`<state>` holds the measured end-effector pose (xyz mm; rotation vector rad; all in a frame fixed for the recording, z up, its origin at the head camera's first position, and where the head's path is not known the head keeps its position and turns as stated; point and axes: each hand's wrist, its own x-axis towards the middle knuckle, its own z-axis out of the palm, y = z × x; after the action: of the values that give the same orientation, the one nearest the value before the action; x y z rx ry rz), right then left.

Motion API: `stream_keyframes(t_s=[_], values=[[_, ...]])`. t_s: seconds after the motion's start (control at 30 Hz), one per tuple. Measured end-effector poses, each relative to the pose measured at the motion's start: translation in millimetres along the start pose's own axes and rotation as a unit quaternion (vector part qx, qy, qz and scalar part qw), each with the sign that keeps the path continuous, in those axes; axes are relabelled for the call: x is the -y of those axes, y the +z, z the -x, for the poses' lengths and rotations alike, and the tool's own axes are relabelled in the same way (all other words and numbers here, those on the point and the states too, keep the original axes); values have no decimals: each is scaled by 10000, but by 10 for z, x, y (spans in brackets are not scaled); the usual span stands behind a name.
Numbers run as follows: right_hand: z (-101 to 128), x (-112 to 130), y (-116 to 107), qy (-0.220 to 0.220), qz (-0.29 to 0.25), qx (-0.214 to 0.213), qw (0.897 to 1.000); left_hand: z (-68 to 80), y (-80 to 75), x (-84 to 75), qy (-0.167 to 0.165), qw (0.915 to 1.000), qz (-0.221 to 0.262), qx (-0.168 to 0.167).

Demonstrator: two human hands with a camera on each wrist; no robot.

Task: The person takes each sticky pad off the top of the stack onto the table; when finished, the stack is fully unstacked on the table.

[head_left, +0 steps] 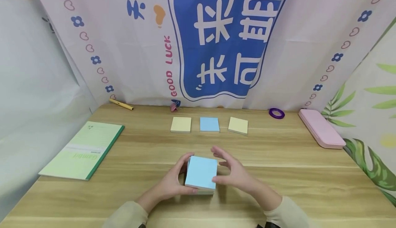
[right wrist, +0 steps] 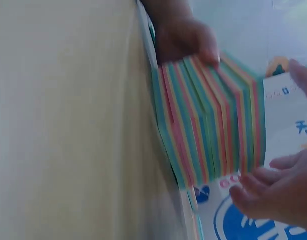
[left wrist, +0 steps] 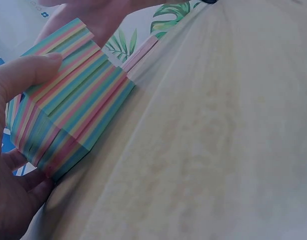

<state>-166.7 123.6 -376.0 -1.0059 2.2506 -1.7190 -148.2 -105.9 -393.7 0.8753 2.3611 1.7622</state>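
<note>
Near the desk (head_left: pixel 278 159) front edge, the left hand (head_left: pixel 173 183) grasps the notepad block (head_left: pixel 201 177) at its nine o'clock side, steadying it flat, blue top upward; squarish, no clear long axis. The right hand (head_left: pixel 232 171) hovers released at three o'clock. At twelve o'clock lie three small pads (head_left: pixel 209 124).

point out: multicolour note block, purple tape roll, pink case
multicolour note block (head_left: pixel 201 171), head view, blue top sheet
purple tape roll (head_left: pixel 276 113), head view, ring's near edge
pink case (head_left: pixel 321 128), head view, lid middle
</note>
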Motion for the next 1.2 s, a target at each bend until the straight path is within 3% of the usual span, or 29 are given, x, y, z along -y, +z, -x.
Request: stream_keyframes(t_s=[0.23,0.4,0.7,0.9,1.03,1.2], values=[[131,-5,222,720,1173,-61,9905,1,-7,-36,-73,10000,-58,28],[156,-54,257,711,1440,-310,9865,3,11,-8,-86,9998,-181,-21],[169,-86,145,625,603,-345,9956,-5,14,299,-107,9984,-552,-97],[151,-140,-14,-77,-40,-245,9997,-14,12,302,-187,9985,-509,-88],[148,-159,-157,-330,-891,-107,9954,-12,14,290,-239,9985,-474,-129],[160,-179,-423,-264,-1643,-396,9853,5,25,281,-289,9981,-503,-200]])
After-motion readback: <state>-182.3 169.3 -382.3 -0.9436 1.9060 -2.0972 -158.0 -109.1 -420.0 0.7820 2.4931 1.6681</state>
